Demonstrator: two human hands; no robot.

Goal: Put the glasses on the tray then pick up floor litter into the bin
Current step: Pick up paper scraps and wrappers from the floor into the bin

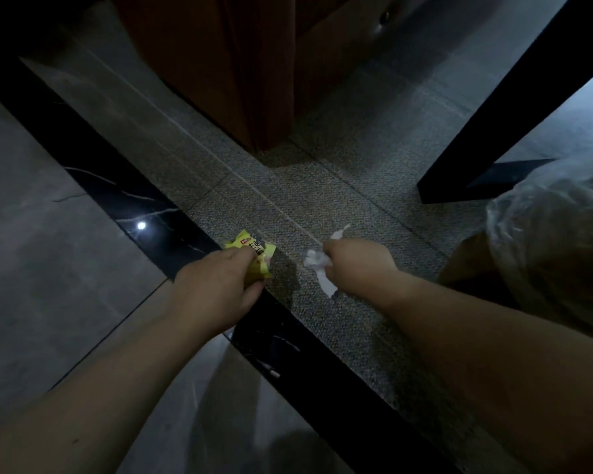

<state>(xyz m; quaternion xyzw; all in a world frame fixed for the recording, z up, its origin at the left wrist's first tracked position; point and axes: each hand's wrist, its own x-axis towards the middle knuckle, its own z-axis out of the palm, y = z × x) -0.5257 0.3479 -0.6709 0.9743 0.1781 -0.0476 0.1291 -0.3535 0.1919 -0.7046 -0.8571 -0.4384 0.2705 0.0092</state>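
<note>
From the head view I look straight down at a dim floor. My left hand [220,285] is closed around a crumpled yellow snack wrapper [254,254]; the fingers curl over its near half, and the far end, with red and dark print on it, sticks out past the knuckles. The wrapper sits over the edge where a glossy black marble strip [124,189] meets the grey carpet [288,186], though I cannot tell whether it touches the floor or hangs just above it.

My right hand [356,265] is clenched on a crumpled white tissue [317,265]. One twisted tail of the tissue pokes out beyond the hand toward the far side, and another droops down toward the carpet on the near side. The two hands are near each other but apart, with a patch of bare carpet between them.

The bin [541,248] stands at the right edge of the view, lined with a clear plastic bag that bulges over its rim; it is just beside my right forearm. Behind it a black table leg [514,107] slants down to the carpet. A reddish-brown wooden panel [226,70] rises from the carpet at the top centre. Pale grey floor tiles [48,234] fill the left side, beyond the black strip. A small bright reflection shines on the strip, left of the wrapper.
</note>
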